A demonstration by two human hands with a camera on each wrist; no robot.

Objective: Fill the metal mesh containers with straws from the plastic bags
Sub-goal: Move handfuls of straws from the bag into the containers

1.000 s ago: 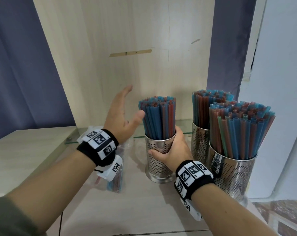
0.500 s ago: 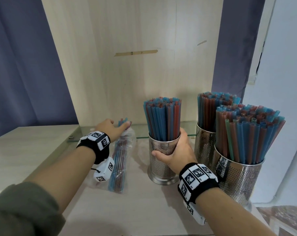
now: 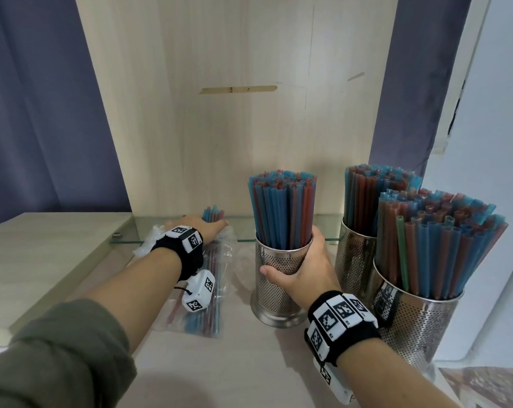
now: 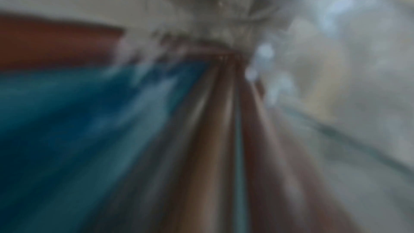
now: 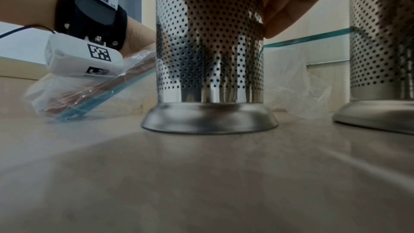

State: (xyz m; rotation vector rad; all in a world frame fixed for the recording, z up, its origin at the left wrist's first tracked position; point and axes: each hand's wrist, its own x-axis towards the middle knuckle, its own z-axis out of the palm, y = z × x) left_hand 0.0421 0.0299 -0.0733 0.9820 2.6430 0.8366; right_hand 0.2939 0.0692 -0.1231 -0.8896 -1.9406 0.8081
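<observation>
Right hand: the right hand (image 3: 303, 267) is at the centre of the head view, fingers and thumb wrapped around the upper wall of the middle container (image 3: 277, 278); the right wrist view shows this container standing flat on the table (image 3: 249, 363)
Left hand: the left hand (image 3: 209, 229) lies at centre left, on the far end of the plastic bag (image 3: 211, 304); whether its fingers are closed on the straws or only laid flat — I cannot tell, the left wrist view is only a blur of blue and red-brown
Bag: it lies flat on the table just beside the middle container, to its left; some loose straws (image 3: 213, 214) stick out past the fingers; only a thin layer seems to remain inside
Containers: the back container (image 3: 355, 260) and the front container (image 3: 417, 328) at the right of the frame are packed full; the middle container holds a tight bundle of straws (image 3: 283, 213) too
Progress: I judge the task is near its end — what is left is to move the last straws from the bag into a container
Other: an empty, crumpled bag (image 5: 295, 86) lies between the middle and the back container
</observation>
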